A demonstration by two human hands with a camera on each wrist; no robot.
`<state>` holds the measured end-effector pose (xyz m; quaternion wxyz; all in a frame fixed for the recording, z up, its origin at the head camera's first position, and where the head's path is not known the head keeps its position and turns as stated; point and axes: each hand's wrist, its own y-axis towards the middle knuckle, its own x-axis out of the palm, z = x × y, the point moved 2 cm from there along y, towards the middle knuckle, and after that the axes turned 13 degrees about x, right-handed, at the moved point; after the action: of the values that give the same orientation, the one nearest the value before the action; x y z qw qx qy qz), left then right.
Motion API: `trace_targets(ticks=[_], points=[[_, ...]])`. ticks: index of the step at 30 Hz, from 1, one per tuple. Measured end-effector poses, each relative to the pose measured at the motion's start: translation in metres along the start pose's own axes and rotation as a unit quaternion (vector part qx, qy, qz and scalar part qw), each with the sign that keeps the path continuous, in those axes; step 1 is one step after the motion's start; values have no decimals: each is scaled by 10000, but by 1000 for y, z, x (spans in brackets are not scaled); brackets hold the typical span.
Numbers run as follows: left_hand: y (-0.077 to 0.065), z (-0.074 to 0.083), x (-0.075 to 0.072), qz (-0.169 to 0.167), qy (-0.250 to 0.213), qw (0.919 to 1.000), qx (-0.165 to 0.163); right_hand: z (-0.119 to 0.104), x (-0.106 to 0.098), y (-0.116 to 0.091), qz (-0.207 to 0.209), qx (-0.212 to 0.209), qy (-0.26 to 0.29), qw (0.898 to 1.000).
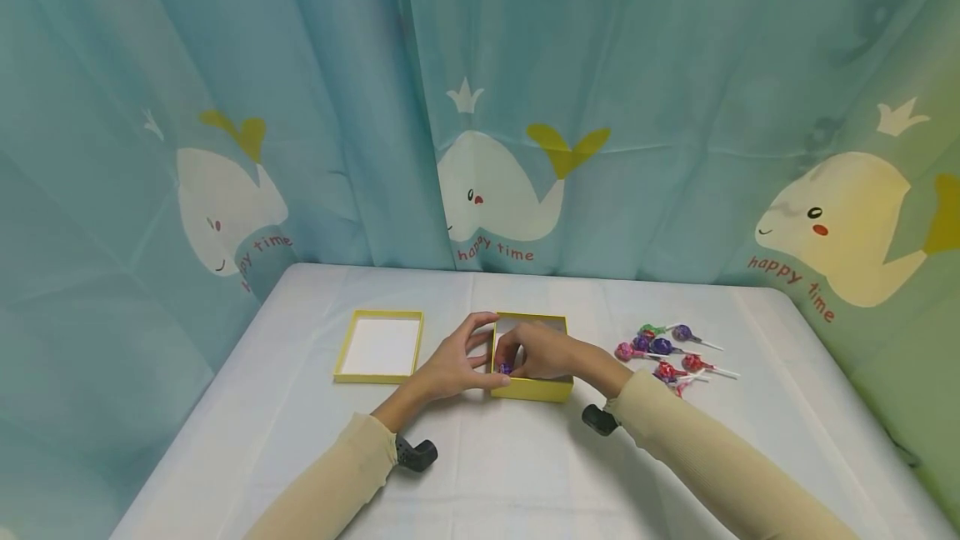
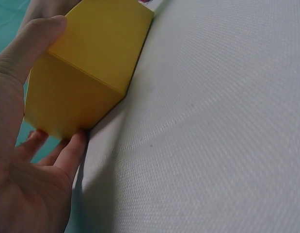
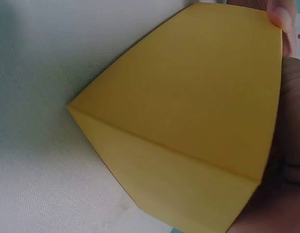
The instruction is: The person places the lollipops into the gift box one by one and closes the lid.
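Note:
A yellow open-topped box (image 1: pixel 532 391) stands on the white-covered table. My left hand (image 1: pixel 448 367) holds its left end, thumb at the near wall and fingers spread along the left side. In the left wrist view, the thumb presses one yellow wall (image 2: pixel 103 43) while the fingertips touch another. Reaching down inside the box, my right hand (image 1: pixel 545 350) pinches a purple-wrapped lollipop (image 1: pixel 506 368) near the left wall. The lollipop's stick is hidden by the hand. From the right wrist, the box's outer walls (image 3: pixel 188 92) hide most of that hand.
Left of the box lies a shallow yellow-rimmed lid (image 1: pixel 378 378) with a white inside. Several wrapped lollipops, among them a red one (image 1: pixel 693 363), a green one (image 1: pixel 649 330) and a pink one (image 1: pixel 625 351), lie in a loose pile at right, beyond the right sleeve. A blue whale-print curtain (image 1: pixel 360 148) hangs behind.

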<state>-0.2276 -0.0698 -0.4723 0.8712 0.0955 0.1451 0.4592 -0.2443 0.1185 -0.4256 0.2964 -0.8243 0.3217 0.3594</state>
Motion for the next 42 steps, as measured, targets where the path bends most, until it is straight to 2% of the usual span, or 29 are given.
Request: trace_targets(ticks=[8, 16, 23, 31, 42], points=[[-1, -1, 0, 38, 146, 9999, 5, -2, -2, -2, -99, -5, 10, 10000], [-1, -3, 0, 55, 96, 9999, -25, -2, -8, -5, -140, -140, -117, 9997], [0, -4, 0, 106, 38, 9999, -81, -6, -24, -15, -56, 111, -220, 9997], [0, -4, 1, 82, 68, 9999, -40, -11, -48, -36, 293, -200, -455, 9983], [0, -4, 1, 81, -31, 10000, -4, 0, -75, -72, 1013, -85, -461, 9938]])
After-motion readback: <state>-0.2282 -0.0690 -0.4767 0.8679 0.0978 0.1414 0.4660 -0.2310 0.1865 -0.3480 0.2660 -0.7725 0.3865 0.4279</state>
